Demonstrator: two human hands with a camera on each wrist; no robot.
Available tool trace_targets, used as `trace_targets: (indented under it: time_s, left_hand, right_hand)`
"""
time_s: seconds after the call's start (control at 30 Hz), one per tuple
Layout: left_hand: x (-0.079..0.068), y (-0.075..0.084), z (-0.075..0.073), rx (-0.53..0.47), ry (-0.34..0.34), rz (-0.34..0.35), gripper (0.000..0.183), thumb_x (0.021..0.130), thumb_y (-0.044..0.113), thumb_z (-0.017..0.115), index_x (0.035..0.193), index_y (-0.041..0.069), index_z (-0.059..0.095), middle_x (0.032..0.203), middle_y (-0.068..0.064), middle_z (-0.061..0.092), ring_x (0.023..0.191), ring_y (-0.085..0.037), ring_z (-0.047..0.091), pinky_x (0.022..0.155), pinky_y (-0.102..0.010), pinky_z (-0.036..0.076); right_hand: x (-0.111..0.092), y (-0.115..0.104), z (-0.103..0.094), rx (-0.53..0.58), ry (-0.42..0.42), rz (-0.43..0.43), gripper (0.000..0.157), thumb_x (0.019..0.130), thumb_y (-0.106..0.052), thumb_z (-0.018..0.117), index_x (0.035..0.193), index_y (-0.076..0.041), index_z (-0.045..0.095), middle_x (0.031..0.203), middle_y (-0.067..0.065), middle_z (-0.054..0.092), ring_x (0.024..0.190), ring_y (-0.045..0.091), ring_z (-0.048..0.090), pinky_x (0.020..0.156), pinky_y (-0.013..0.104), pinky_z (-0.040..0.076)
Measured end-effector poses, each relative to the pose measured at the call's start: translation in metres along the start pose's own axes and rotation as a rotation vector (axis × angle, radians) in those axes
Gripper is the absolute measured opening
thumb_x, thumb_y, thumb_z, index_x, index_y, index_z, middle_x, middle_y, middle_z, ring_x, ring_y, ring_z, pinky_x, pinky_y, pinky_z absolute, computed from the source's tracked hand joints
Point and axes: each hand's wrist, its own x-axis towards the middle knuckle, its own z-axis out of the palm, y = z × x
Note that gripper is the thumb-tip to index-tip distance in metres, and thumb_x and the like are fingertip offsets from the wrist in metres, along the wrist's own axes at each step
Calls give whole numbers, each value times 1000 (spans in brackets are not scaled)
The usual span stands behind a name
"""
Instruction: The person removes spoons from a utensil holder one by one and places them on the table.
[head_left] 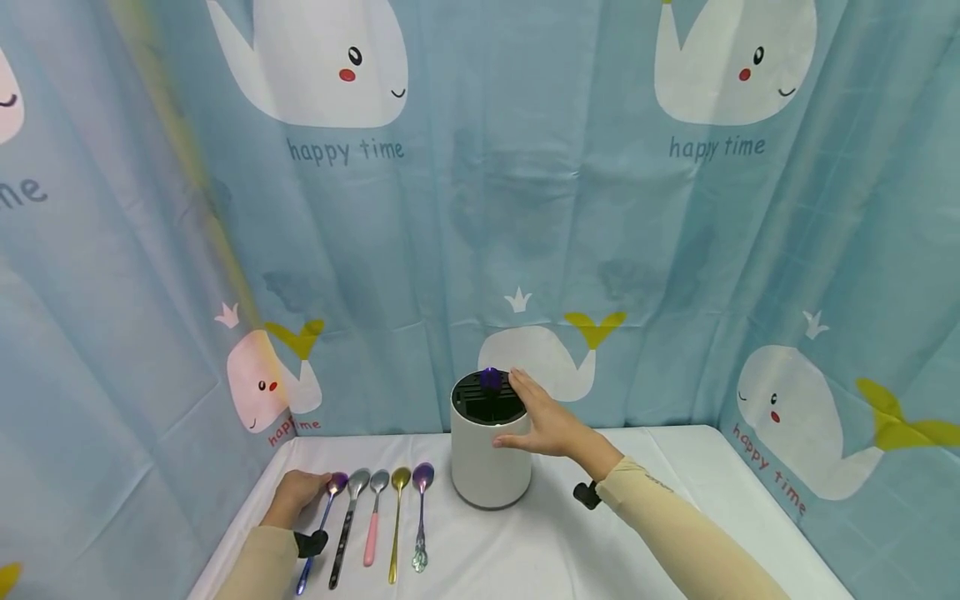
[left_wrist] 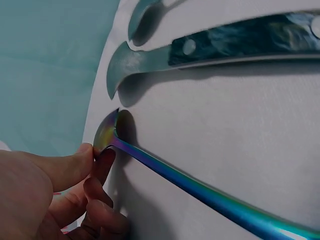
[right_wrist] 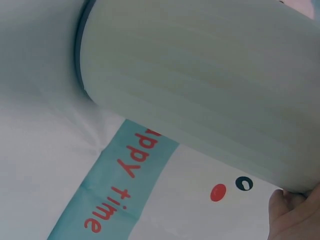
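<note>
At the left of the head view my left hand (head_left: 302, 490) pinches the bowl of a rainbow blue-purple spoon (head_left: 327, 510) between thumb and fingers. Its long handle (left_wrist: 200, 192) slants away over the white cloth in the left wrist view. My right hand (head_left: 546, 418) holds the upper side of a white cylindrical utensil holder (head_left: 487, 467), thumb at the front and fingers by the rim. The holder stands upright with a black slotted top. A shiny purple spoon bowl (head_left: 491, 381) sticks up from it. In the right wrist view the holder's wall (right_wrist: 200, 90) fills much of the picture.
Right of the held spoon lie a black-handled spoon (head_left: 345, 533), a pink-handled spoon (head_left: 372, 533), a gold spoon (head_left: 397, 525) and a purple spoon with an ornate handle end (head_left: 422, 517). A blue whale-print curtain (head_left: 450, 250) surrounds the white-covered table (head_left: 600, 542).
</note>
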Motion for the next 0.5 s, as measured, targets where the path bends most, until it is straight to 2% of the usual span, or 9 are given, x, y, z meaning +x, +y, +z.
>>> trace_targets:
  time_s: [0.1,0.23,0.33,0.5]
  left_hand:
    - [-4,1,-1,28,-7,-35,59,100,23,65,119,-32,56,133,-52,51,115,-58,59,107,-62,47]
    - [-8,5,-5,15,-24,-49,58,100,24,63,123,-29,57,136,-50,51,120,-60,57,108,-63,46]
    - [-7,7,-10,6,-52,-30,53,101,24,61,125,-23,61,133,-46,57,121,-60,58,107,-65,47]
    - [-3,17,-16,-44,-95,0,53,104,28,59,127,-20,62,125,-41,63,117,-55,61,105,-68,46]
  right_hand:
    - [0,0,1,-1,1,-4,130,85,-81,72,173,-10,8,181,10,7,167,24,3,129,54,22]
    - [0,0,1,-7,6,-9,130,85,-80,73,173,-9,9,181,10,7,167,25,4,129,54,22]
    - [0,0,1,-10,5,-5,130,85,-80,73,173,-10,7,181,10,7,167,24,3,129,54,22]
    - [-1,-1,0,2,5,-1,130,85,-79,74,173,-10,7,181,10,7,167,25,3,129,54,21]
